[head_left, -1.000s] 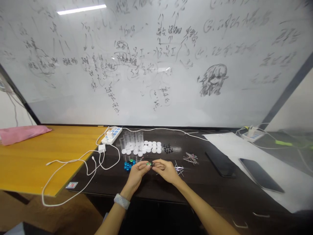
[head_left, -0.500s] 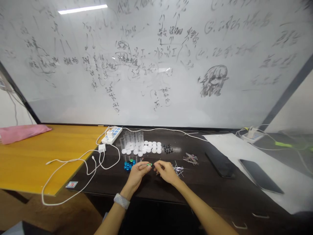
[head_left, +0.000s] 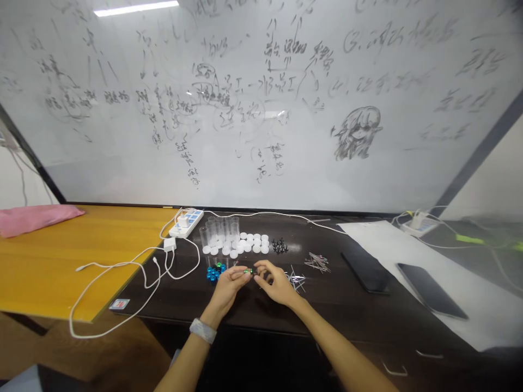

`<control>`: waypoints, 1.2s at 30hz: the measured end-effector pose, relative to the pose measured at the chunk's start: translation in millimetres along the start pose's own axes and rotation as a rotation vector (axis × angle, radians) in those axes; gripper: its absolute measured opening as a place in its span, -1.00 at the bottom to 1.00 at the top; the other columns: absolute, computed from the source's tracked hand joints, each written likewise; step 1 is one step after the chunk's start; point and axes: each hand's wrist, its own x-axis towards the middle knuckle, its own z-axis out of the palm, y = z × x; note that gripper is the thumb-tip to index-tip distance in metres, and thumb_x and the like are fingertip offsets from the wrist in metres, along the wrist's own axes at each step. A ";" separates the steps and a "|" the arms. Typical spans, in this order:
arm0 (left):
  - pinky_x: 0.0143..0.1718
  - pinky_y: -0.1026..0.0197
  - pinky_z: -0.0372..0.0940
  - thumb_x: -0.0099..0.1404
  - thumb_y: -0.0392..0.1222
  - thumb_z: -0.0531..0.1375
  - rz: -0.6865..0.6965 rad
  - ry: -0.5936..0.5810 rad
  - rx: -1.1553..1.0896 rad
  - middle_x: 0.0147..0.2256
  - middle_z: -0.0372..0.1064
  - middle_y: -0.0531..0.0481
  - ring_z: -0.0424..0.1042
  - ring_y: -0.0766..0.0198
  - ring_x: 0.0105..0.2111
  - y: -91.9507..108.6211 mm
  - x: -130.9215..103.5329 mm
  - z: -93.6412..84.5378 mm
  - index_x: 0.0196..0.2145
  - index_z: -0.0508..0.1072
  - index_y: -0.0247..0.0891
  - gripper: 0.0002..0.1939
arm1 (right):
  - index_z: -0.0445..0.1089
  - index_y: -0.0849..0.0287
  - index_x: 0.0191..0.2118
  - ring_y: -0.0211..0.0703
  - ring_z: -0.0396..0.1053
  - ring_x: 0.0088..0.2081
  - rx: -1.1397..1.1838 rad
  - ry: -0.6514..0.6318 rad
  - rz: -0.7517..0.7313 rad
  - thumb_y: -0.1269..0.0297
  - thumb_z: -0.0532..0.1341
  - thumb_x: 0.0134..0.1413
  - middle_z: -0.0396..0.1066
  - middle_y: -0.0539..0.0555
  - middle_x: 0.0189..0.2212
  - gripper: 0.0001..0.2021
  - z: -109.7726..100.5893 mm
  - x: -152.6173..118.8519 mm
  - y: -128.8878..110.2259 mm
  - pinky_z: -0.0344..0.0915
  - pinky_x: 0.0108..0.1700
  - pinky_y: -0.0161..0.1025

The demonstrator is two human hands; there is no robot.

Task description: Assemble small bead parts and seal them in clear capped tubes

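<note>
though green piece (head_left: 247, 271) is part-hidden | left grip (head_left: 227, 284) pinches it | right grip (head_left: 280, 283): can't tell

Even, fairly bright light. Strip-shaped reflection (head_left: 137, 8) glares at upper left of whiteboard (head_left: 229, 188); smaller glints mid-board. Dark surface (head_left: 327, 310) carries a pale sheen; dim underneath. Wide-lens stretch toward the edges, far right hazy and smeared. Small green piece (head_left: 247, 271) at left hand (head_left: 227, 286) soft, detail lost.

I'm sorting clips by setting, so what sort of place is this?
Probably an office or meeting room: a large, written-on whiteboard stands behind a dark desk, with a power strip on it.
</note>
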 end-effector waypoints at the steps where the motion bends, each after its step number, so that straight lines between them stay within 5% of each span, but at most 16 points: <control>1: -0.07 0.18 0.38 -0.10 -0.23 0.54 -0.001 -0.005 -0.001 -0.30 0.62 -0.13 0.57 0.20 -0.27 0.0 0.0 -0.4 -0.29 0.58 -0.33 -0.61 | 0.39 0.11 -0.02 -0.19 0.45 -0.36 -0.003 0.001 -0.009 0.12 0.20 0.24 0.50 0.04 -0.32 -0.73 0.2 0.0 0.1 0.35 -0.40 -0.33; 4: -0.07 0.20 0.38 -0.07 -0.24 0.53 -0.011 -0.019 -0.005 -0.30 0.62 -0.11 0.57 0.22 -0.26 -0.3 0.3 -1.9 -0.28 0.58 -0.33 -0.62 | 0.46 0.12 -0.16 -0.19 0.45 -0.38 -0.042 0.002 -0.013 0.14 0.15 0.29 0.50 0.02 -0.40 -0.80 0.2 0.3 0.5 0.34 -0.36 -0.31; 9: -0.09 0.20 0.39 -0.08 -0.24 0.53 -0.003 -0.025 -0.013 -0.30 0.61 -0.10 0.57 0.22 -0.27 -0.8 0.5 -2.7 -0.28 0.58 -0.33 -0.63 | 0.38 0.11 0.02 -0.21 0.43 -0.38 -0.036 0.015 -0.039 0.16 0.25 0.19 0.50 0.04 -0.30 -0.69 -0.7 -0.1 1.5 0.34 -0.41 -0.33; 14: -0.10 0.20 0.38 -0.10 -0.22 0.53 0.000 -0.018 0.006 -0.31 0.61 -0.12 0.57 0.21 -0.28 -0.7 0.1 -1.0 -0.29 0.57 -0.34 -0.60 | 0.46 0.13 -0.16 -0.21 0.38 -0.44 -0.076 0.012 -0.040 0.17 0.17 0.28 0.47 0.03 -0.44 -0.81 -2.5 0.2 0.0 0.35 -0.37 -0.28; 19: -0.13 0.23 0.37 -0.10 -0.21 0.54 0.008 -0.026 0.010 -0.31 0.61 -0.12 0.56 0.23 -0.29 -2.2 0.5 -1.4 -0.29 0.57 -0.34 -0.60 | 0.37 0.09 0.03 -0.22 0.39 -0.42 -0.058 0.008 -0.051 0.21 0.27 0.15 0.51 0.06 -0.26 -0.67 -4.9 -0.3 -0.1 0.36 -0.38 -0.29; 23: -0.15 0.23 0.37 -0.11 -0.20 0.54 0.011 -0.035 0.017 -0.31 0.60 -0.13 0.56 0.21 -0.29 -1.7 -0.5 -0.5 -0.28 0.57 -0.35 -0.59 | 0.46 0.11 -0.12 -0.21 0.39 -0.45 -0.094 0.008 -0.048 0.19 0.23 0.21 0.49 0.03 -0.39 -0.82 -5.0 0.0 0.5 0.37 -0.35 -0.27; 36: -0.17 0.24 0.36 -0.07 -0.20 0.53 0.015 -0.032 0.041 -0.32 0.60 -0.12 0.56 0.22 -0.30 -2.9 0.9 -2.6 -0.27 0.57 -0.33 -0.60 | 0.39 0.10 -0.04 -0.23 0.38 -0.46 -0.059 0.021 -0.041 0.18 0.27 0.15 0.51 0.04 -0.31 -0.73 -5.7 0.1 -1.1 0.37 -0.38 -0.28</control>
